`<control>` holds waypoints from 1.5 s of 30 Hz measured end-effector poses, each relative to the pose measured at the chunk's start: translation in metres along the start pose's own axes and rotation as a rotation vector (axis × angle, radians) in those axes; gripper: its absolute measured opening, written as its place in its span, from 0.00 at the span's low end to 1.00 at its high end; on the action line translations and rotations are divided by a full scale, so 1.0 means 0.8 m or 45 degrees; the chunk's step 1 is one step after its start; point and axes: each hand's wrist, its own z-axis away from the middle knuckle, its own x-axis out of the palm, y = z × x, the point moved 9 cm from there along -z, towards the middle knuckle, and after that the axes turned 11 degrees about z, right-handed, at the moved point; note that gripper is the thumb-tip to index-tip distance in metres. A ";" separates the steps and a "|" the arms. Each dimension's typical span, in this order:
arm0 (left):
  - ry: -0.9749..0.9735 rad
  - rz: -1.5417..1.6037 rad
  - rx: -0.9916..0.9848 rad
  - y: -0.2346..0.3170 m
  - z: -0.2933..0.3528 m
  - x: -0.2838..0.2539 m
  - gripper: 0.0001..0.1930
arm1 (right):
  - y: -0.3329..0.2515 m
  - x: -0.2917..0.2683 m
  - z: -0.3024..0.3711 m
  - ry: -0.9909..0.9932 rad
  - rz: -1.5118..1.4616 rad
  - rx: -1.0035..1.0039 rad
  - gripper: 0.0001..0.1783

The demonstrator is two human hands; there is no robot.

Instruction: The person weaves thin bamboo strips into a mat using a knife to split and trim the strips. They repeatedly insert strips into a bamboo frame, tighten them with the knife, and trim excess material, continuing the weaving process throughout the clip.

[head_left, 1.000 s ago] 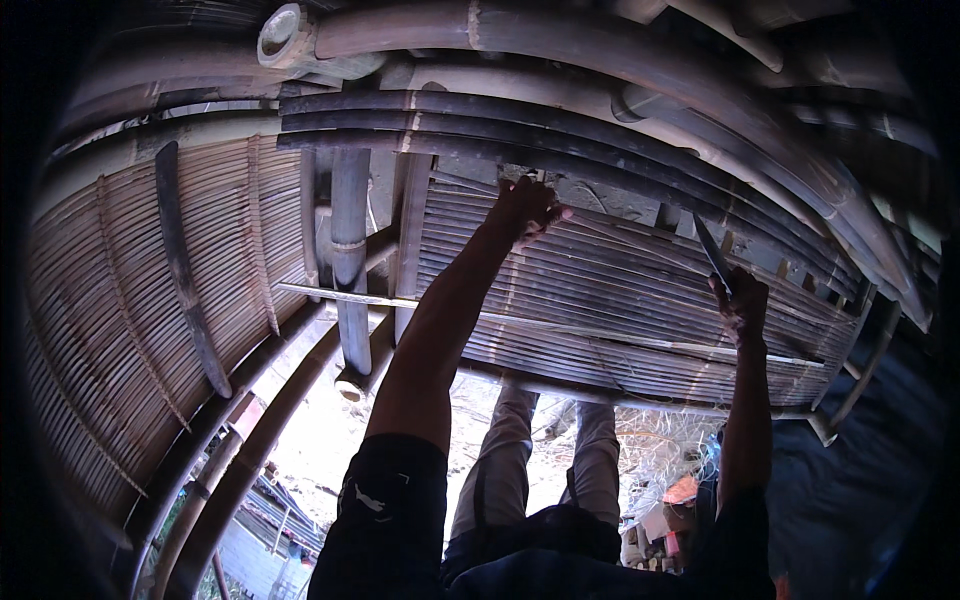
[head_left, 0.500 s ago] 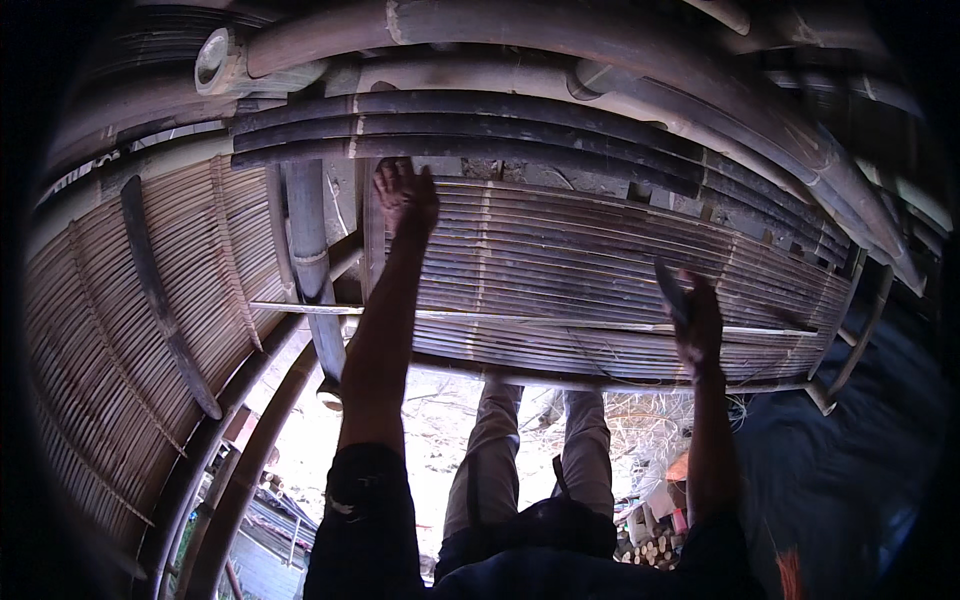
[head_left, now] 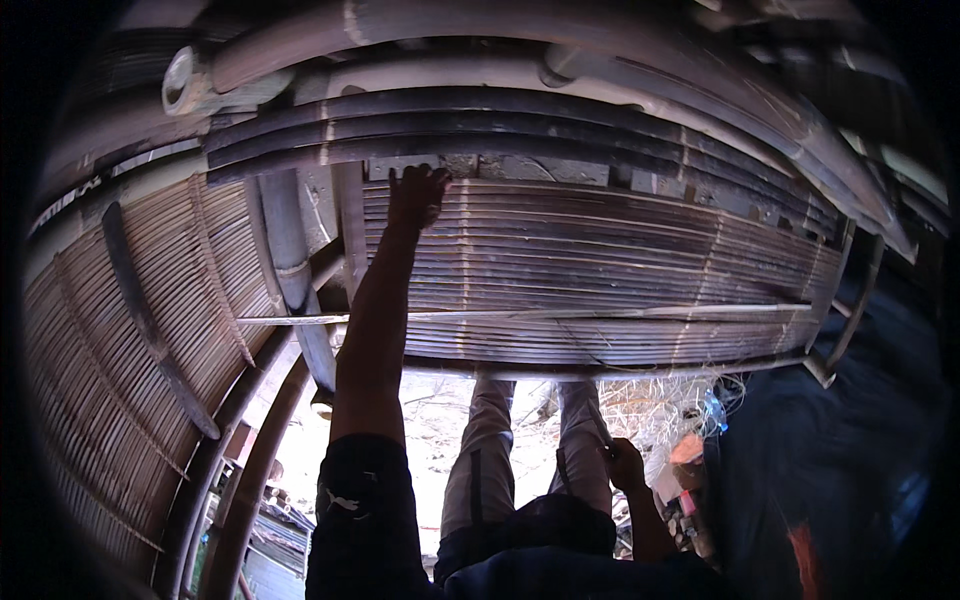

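My left hand [head_left: 418, 197] is raised at the far edge of a slatted bamboo panel [head_left: 580, 260], just below a row of dark split-bamboo strips [head_left: 450, 125]. Its fingers are loosely bent and spread apart, and no object shows in them. Down beside my right thigh, my right hand [head_left: 627, 467] is closed round the knife, which shows only as a dark sliver against the trouser leg [head_left: 585, 430]. A long pale bamboo strip [head_left: 560, 314] lies across the panel's near part, passing by my left forearm.
Thick bamboo poles [head_left: 440, 25] run across the top. On the left stands a woven slat wall [head_left: 70, 340] with upright bamboo posts [head_left: 285, 230]. Dark sheeting [head_left: 830, 430] hangs at the right. Dry straw [head_left: 650, 405] and cut wood lie below.
My right hand has dropped from above the panel to beside my thigh, taking the knife along. My left hand has shifted slightly right and its fingers have bent. The view has turned a little.
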 end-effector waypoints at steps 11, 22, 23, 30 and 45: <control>-0.301 0.080 -0.006 0.164 0.105 0.037 0.36 | 0.030 0.064 0.073 0.036 -0.415 0.396 0.16; -0.358 0.498 0.556 0.397 0.378 -0.004 0.15 | 0.067 0.109 0.181 0.534 -0.782 0.433 0.21; -0.395 0.514 0.595 0.407 0.408 -0.007 0.16 | 0.086 0.111 0.190 0.658 -0.969 0.439 0.20; -0.559 0.545 0.750 0.408 0.627 -0.001 0.11 | 0.189 0.011 0.323 1.431 -1.433 0.030 0.22; -0.649 0.385 0.892 0.512 0.829 -0.112 0.25 | 0.137 0.032 0.427 1.294 -2.129 -0.468 0.21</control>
